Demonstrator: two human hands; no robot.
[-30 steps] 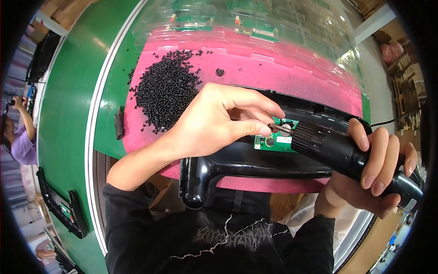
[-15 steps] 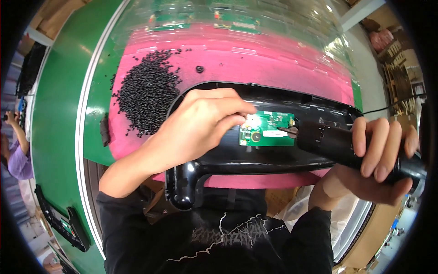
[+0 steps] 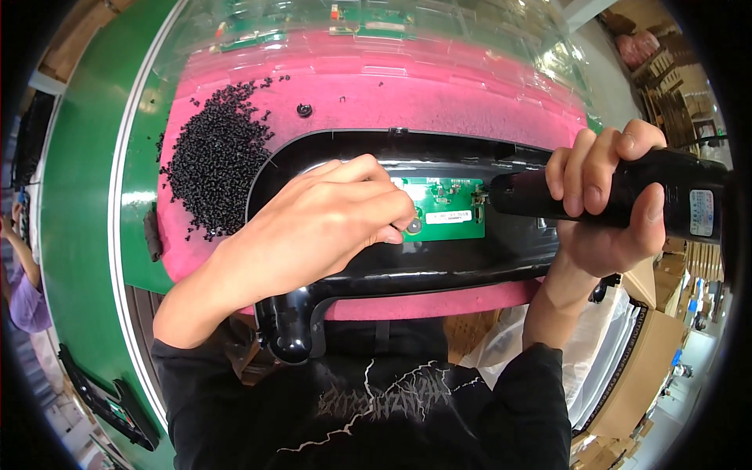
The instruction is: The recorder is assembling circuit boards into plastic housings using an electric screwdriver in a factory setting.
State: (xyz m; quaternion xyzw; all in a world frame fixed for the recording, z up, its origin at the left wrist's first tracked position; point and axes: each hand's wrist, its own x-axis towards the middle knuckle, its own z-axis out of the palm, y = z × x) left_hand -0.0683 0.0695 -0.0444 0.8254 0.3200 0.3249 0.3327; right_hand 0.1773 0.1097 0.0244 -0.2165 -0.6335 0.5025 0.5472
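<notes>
A green circuit board [image 3: 458,229] lies inside a long, curved black plastic housing [image 3: 407,266]. My left hand [image 3: 337,207] rests across the housing's left part. Its fingers are curled together at the board's left edge; whatever they may pinch is hidden. In my right hand [image 3: 603,196] is a black electric screwdriver [image 3: 529,194], held nearly level, its nose at the board's upper right edge. Whether the bit touches a screw there is too small to tell.
Left of the housing, a heap of small black screws [image 3: 215,160] spreads over the pink mat [image 3: 345,110]. A black ring-shaped part [image 3: 304,110] lies nearby. Clear plastic trays [image 3: 439,55] with boards stand behind. Another black housing [image 3: 110,403] rests on the green surface at left.
My left fingers have shifted from the board's upper left to lower along its left edge. The screwdriver's nose has moved up along the board's right edge. The whole view has shifted slightly.
</notes>
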